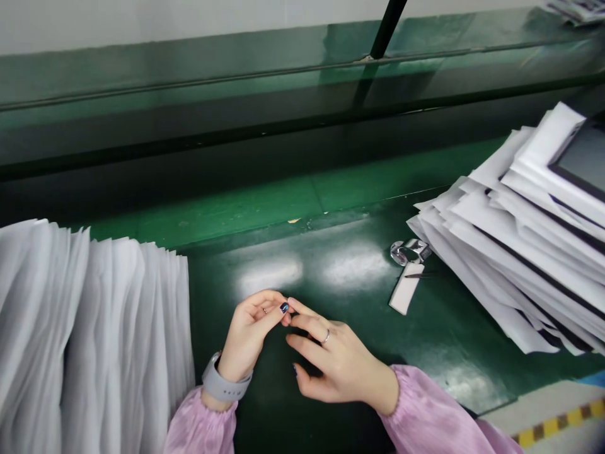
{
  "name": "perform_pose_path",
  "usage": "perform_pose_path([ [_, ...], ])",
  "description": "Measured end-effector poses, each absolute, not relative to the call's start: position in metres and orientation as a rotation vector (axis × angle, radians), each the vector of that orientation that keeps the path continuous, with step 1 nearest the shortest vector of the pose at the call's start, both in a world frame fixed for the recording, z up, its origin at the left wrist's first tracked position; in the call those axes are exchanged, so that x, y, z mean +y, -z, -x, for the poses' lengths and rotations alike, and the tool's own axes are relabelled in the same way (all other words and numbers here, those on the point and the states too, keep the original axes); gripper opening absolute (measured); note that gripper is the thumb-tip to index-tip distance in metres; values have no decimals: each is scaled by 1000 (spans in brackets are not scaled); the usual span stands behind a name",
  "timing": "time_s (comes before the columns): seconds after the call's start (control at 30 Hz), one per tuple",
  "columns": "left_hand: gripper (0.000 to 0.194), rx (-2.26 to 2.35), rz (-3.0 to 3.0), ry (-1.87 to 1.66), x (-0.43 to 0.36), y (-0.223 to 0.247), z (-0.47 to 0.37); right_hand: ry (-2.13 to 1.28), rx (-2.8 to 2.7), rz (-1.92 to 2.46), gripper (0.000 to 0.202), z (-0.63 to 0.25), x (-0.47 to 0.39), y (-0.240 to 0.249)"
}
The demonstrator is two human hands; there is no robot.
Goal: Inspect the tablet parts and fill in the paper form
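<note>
My left hand (255, 331), with a grey watch band on the wrist, is closed, its thumb pressed towards the curled fingers. Anything between those fingertips is hidden or too small to make out. Just right of it, my right hand (333, 362) has its fingers apart and its thumb held away, with a ring on one finger. The right fingertips meet the left ones, and I see nothing in the right hand. Both hands are over the dark green tabletop (331, 265). Beyond my right hand lie a small white rectangular piece (405, 290) and a shiny silvery ring-shaped item (410, 251).
Thin white sleeves (127, 328) stand packed on edge at the left. A leaning pile of white sleeves (510, 233) with dark edges fills the right, a dark flat panel (583, 154) on top. A thin dark pointed tool (418, 275) crosses the white piece. A black post (387, 28) rises behind.
</note>
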State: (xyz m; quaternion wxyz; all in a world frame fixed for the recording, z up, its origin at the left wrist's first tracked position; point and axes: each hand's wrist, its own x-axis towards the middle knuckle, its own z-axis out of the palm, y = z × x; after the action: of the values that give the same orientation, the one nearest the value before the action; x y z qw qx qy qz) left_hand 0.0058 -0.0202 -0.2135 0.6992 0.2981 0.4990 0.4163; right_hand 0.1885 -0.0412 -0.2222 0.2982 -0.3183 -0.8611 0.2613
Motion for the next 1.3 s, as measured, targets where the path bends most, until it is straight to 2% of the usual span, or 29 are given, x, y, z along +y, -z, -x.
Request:
perform_pose_path([
  [0.8,4,1159,-737,-902,-20,214,-5,-759,-2302,840,28,-189,-42,221],
  [1.2,2,1128,-724,-921,-21,213,-5,-1028,-2054,837,27,-190,-43,219],
  [1.3,14,1127,-710,-948,-20,212,-6,-1060,-1995,829,26,-190,-42,216],
])
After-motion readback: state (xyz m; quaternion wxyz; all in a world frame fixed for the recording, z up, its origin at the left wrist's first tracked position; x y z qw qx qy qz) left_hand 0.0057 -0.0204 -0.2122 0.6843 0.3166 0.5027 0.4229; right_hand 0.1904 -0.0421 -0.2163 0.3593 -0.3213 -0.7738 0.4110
